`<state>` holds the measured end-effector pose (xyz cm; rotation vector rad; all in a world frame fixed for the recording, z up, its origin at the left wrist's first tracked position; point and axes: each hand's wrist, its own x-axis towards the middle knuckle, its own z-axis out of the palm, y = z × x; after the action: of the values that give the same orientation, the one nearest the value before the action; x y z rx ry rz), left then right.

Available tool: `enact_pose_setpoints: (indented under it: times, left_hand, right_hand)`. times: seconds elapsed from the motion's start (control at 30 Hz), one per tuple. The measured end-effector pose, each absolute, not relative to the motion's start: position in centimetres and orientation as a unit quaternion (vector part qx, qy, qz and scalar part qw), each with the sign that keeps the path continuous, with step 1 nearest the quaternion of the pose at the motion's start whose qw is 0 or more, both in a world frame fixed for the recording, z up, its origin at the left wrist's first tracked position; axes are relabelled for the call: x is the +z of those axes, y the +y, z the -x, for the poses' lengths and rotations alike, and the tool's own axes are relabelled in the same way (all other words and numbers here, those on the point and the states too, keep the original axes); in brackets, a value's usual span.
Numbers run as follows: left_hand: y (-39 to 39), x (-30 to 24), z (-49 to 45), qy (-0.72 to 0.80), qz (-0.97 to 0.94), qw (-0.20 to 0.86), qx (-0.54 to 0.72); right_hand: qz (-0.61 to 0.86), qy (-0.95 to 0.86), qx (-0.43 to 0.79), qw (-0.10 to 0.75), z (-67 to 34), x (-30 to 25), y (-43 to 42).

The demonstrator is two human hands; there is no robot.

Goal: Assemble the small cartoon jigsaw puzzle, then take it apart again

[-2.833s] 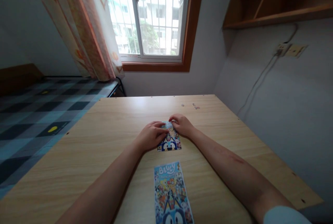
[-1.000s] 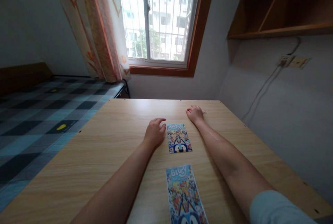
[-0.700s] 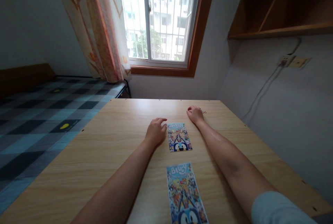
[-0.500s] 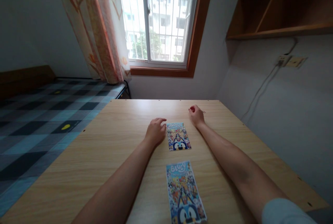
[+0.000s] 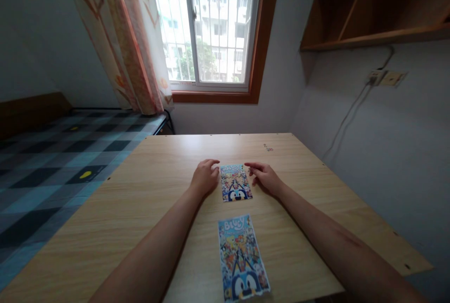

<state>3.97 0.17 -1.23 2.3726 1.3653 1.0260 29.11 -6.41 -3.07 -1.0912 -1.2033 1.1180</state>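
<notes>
A small puzzle picture [image 5: 236, 182], with a blue cartoon dog face at its lower edge, lies flat on the wooden table [image 5: 140, 218]. My left hand [image 5: 206, 176] rests at its left edge, thumb and fingers apart, holding nothing. Beside the upper right corner, my right hand [image 5: 264, 176] has its thumb and fingers together on what looks like a small puzzle piece [image 5: 250, 170]. Closer to me lies a larger printed sheet [image 5: 242, 258] with the same picture and the word "Bluey". A few tiny loose puzzle pieces [image 5: 268, 148] lie beyond my right hand.
A bed with a checked cover [image 5: 77, 153] stands to the left. Ahead are a curtain [image 5: 123, 35] and a barred window [image 5: 218, 35]. A wooden wall shelf [image 5: 369, 21] and a socket with a cord [image 5: 376, 78] are on the right.
My right hand has moved from the loose pieces at the back toward me and left, to the puzzle's right edge. The left hand stays by the left edge.
</notes>
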Motion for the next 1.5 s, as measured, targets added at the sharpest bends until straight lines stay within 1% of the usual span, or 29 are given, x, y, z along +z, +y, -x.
enact_pose_setpoints:
  times: [0.17, 0.53, 0.77, 0.9, 1.17, 1.37, 1.5]
  left_hand:
    - [0.2, -1.2, -3.9, 0.467, -0.805, 0.106, 0.350]
    - [0.2, -1.2, -4.0, 0.465, -0.810, 0.106, 0.340]
    - [-0.6, -0.6, -4.7, 0.469, -0.818, 0.114, 0.314]
    - [-0.6, -0.9, -5.0, 0.453, -0.831, 0.108, 0.303]
    - [-2.0, -0.6, -5.5, 0.327, -0.904, 0.121, 0.248]
    - [-2.8, -0.2, -5.7, 0.299, -0.931, 0.116, 0.172]
    - [-3.4, 0.1, -5.8, 0.269, -0.941, 0.136, 0.155]
  right_hand:
    - [0.452, -0.480, 0.503, 0.559, -29.1, -3.0, -5.9]
    - [0.466, -0.467, 0.528, 0.534, -29.0, -3.0, -5.7]
    - [0.470, -0.501, 0.478, 0.547, -29.4, -3.2, -6.8]
    - [0.475, -0.535, 0.443, 0.540, -29.6, -3.7, -7.0]
    - [0.491, -0.596, 0.336, 0.539, -30.1, -4.0, -6.8]
    - [0.490, -0.609, 0.324, 0.533, -30.0, -3.7, -6.9]
    - [0.486, -0.607, 0.338, 0.530, -29.8, -3.5, -6.9]
